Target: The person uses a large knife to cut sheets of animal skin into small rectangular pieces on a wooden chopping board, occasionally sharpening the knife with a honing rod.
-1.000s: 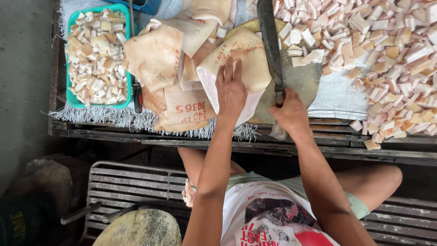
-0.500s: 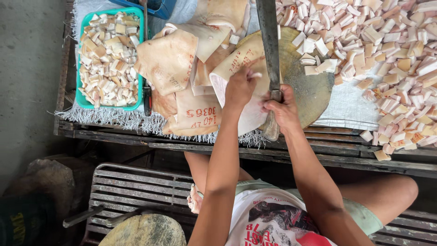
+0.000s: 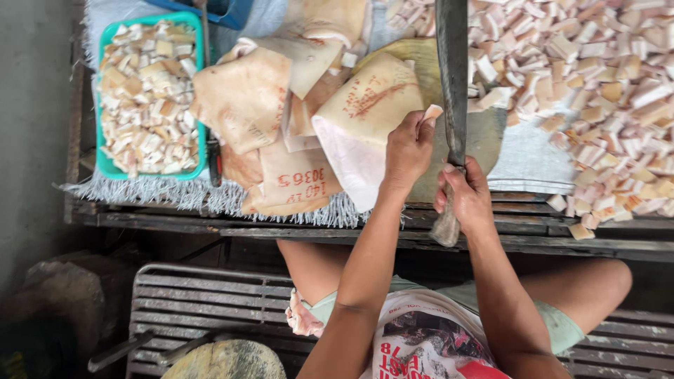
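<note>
A green tray [image 3: 105, 163] of pale cubes sits at the counter's [image 3: 281, 224] left end, beside stamped skin slabs [image 3: 242, 98]. The left hand [image 3: 407, 151] pinches a small cut piece against the pale slab [image 3: 368, 98] on the round board [image 3: 491, 137]; it looks soft, greasy and floppy, best pressed flat near the edge. The right hand [image 3: 465, 196] is clamped on the long cleaver [image 3: 452, 70], heavy and stiff. Cut chunks [image 3: 597, 84] pile rightward.

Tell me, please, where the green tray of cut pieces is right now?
In the head view, the green tray sits at the far left of the table, beside the stacked slabs of skin and well left of the left hand.
</note>
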